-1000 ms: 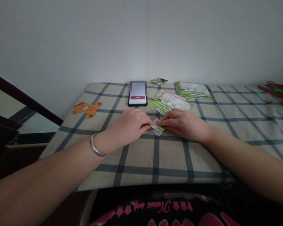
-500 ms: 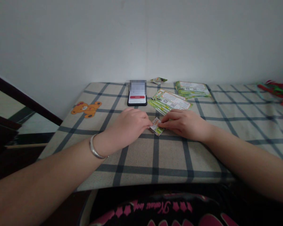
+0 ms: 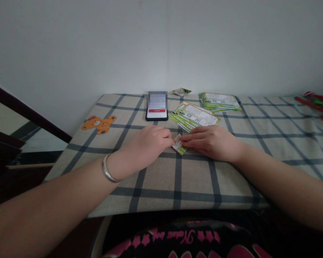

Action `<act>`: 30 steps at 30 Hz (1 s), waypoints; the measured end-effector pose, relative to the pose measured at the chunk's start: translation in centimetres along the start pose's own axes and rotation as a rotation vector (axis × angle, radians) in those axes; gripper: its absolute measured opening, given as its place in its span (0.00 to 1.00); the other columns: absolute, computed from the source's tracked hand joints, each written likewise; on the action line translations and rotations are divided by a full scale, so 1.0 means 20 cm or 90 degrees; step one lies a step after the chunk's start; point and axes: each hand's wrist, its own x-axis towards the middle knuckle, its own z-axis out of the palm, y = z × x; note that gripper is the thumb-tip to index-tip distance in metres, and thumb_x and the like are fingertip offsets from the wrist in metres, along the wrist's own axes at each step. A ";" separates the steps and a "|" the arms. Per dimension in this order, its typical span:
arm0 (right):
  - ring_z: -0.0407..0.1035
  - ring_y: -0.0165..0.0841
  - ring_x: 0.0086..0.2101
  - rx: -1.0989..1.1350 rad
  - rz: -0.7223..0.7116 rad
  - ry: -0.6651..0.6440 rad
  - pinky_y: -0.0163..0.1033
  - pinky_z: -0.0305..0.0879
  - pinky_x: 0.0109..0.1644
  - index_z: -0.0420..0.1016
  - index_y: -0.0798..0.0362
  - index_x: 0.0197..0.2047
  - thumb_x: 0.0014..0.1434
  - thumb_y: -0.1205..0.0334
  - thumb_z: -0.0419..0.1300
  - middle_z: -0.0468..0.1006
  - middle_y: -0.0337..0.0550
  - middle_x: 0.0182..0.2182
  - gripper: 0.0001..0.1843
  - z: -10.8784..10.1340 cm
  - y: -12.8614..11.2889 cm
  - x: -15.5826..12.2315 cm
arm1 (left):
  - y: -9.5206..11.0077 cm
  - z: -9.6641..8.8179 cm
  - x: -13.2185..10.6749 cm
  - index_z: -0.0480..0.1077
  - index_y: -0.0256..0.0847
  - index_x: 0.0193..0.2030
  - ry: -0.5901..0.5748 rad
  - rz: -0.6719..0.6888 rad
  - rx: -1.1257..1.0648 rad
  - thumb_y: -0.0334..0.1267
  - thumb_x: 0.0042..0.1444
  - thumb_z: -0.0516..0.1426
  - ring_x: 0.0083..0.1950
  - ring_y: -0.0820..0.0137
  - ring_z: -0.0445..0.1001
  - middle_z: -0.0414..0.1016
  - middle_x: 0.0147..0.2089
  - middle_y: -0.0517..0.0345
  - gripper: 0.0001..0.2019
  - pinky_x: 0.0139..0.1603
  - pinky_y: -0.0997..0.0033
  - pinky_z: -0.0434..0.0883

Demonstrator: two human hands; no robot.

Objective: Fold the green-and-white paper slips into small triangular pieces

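A small folded paper card (image 3: 181, 147), printed green and white, lies on the checked tablecloth between my hands. My left hand (image 3: 153, 143), with a silver bangle on its wrist, has its fingers curled and pressed together at the card's left edge. From the right, my right hand (image 3: 210, 142) presses its bunched fingertips onto the card's right side. The fingers cover part of the card. Just beyond my right hand lie several overlapping printed leaflets (image 3: 195, 116).
Near the wall are a phone (image 3: 157, 114) with a lit screen, a folded paper piece (image 3: 182, 91) and a stack of leaflets (image 3: 220, 101). A bear picture (image 3: 98, 124) lies at the left of the tablecloth (image 3: 161, 182). Red and green items (image 3: 316, 104) lie far right.
My left fingers have shifted slightly along the card's edge. My right fingertips have moved a little on the card, covering it differently. The other things have stayed in place.
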 end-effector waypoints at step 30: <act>0.70 0.41 0.51 -0.143 -0.013 -0.054 0.47 0.70 0.48 0.74 0.56 0.54 0.68 0.66 0.51 0.75 0.46 0.56 0.15 0.03 -0.03 0.00 | 0.06 -0.04 0.01 0.73 0.30 0.47 -0.022 0.002 -0.045 0.34 0.57 0.53 0.54 0.58 0.72 0.76 0.50 0.45 0.14 0.57 0.56 0.72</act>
